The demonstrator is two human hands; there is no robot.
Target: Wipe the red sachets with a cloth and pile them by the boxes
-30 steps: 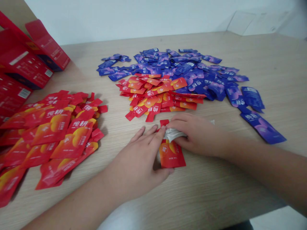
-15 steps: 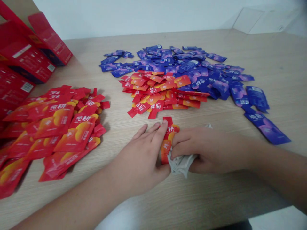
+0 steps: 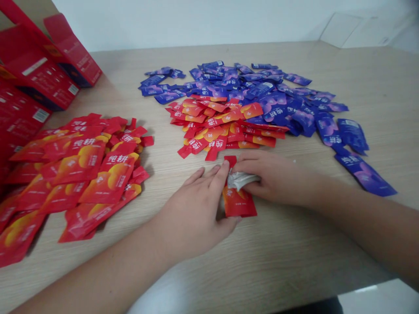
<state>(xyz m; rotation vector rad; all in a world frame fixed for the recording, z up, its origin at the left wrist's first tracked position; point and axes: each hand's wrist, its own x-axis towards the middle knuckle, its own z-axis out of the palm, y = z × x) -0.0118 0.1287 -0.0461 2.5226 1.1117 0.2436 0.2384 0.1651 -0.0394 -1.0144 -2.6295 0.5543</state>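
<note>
A red and orange sachet (image 3: 240,204) lies flat on the wooden table, front and centre. My left hand (image 3: 196,209) is spread along its left side, the index fingertip on its upper end and the thumb at its lower edge. My right hand (image 3: 271,176) is closed on a crumpled whitish cloth (image 3: 241,179), which rests on the upper part of the sachet. Just beyond my hands is a pile of red sachets (image 3: 218,126), with purple sachets (image 3: 278,102) heaped behind it.
A larger pile of red sachets (image 3: 78,168) covers the left side of the table (image 3: 114,261). Red boxes (image 3: 39,69) stand at the back left. Single purple sachets (image 3: 366,174) trail off to the right. A white wall (image 3: 209,22) borders the far edge.
My right hand has moved away from me along the sachet with the cloth, uncovering the sachet's lower part. My left hand has stayed nearly in place.
</note>
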